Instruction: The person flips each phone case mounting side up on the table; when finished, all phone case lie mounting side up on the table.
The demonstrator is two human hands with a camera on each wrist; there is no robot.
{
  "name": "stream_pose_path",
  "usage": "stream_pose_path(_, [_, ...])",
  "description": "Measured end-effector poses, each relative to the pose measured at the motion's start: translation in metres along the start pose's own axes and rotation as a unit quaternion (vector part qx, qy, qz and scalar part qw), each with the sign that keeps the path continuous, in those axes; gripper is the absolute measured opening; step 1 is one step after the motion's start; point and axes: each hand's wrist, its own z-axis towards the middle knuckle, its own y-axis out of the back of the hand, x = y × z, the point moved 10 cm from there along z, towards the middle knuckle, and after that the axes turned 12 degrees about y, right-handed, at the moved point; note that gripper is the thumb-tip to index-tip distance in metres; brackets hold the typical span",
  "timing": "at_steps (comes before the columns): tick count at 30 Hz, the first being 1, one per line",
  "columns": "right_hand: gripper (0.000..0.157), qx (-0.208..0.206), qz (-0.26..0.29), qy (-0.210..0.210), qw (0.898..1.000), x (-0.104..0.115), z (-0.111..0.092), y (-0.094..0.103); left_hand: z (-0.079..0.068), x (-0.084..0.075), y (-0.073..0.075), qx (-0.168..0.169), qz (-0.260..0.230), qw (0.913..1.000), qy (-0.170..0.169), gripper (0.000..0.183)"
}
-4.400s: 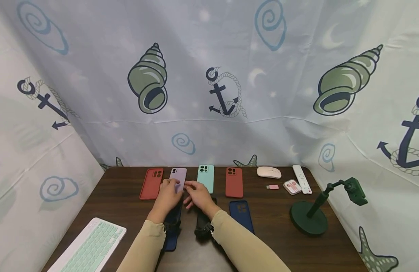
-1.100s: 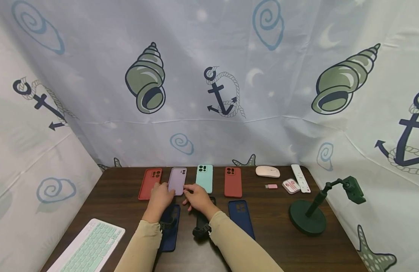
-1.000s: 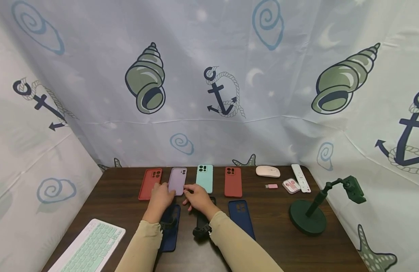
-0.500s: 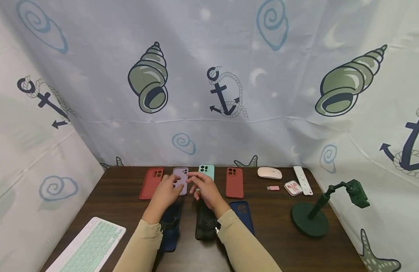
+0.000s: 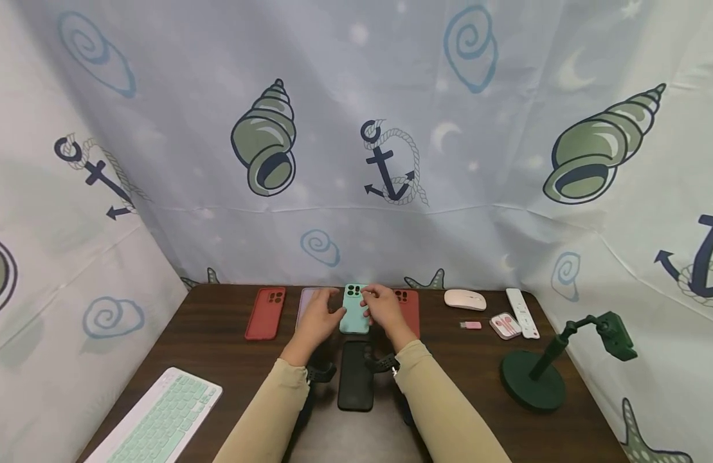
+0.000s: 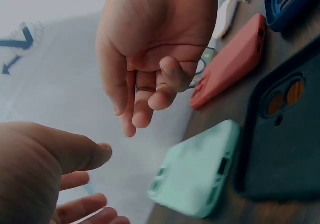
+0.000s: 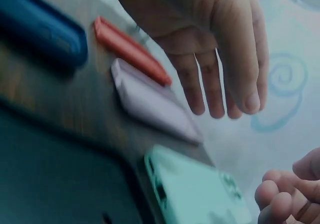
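Observation:
A mint phone case [image 5: 353, 316] lies back up on the dark wooden table between my two hands. On its left hovers my left hand [image 5: 317, 318], thumb apart from the fingers and holding nothing. My right hand [image 5: 386, 312] is on the other side, its fingers loosely bent and empty. Both wrist views show a gap between the hands and the mint case. Left of it lies a lilac phone case [image 7: 152, 106], hollow side up, partly covered by my left hand in the head view. Behind my right hand a red phone case [image 5: 412, 316] is partly hidden.
A black phone case [image 5: 356, 379] lies between my forearms. Farther left are another red case [image 5: 266, 314] and a keyboard [image 5: 162, 411]. At right sit a mouse [image 5: 465, 299], pink USB stick [image 5: 473, 325], earphone box [image 5: 505, 326], white remote [image 5: 523, 313] and green stand [image 5: 532, 379].
The lilac case has turned over since the earliest frame, its camera cutout now on the right. My hands have left it and moved right to the mint case. The head view has shifted slightly.

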Motion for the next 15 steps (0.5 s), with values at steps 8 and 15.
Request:
stream_pose_path(8, [0.033, 0.003, -0.042, -0.017, 0.999, -0.031, 0.006, 0.019, 0.007, 0.015, -0.036, 0.014, -0.036, 0.9986, 0.036, 0.058])
stream_pose_path(15, [0.034, 0.029, -0.069, -0.012, 0.997, -0.045, 0.004, 0.018, 0.009, 0.025, -0.053, 0.016, -0.034, 0.9989, 0.029, 0.061])
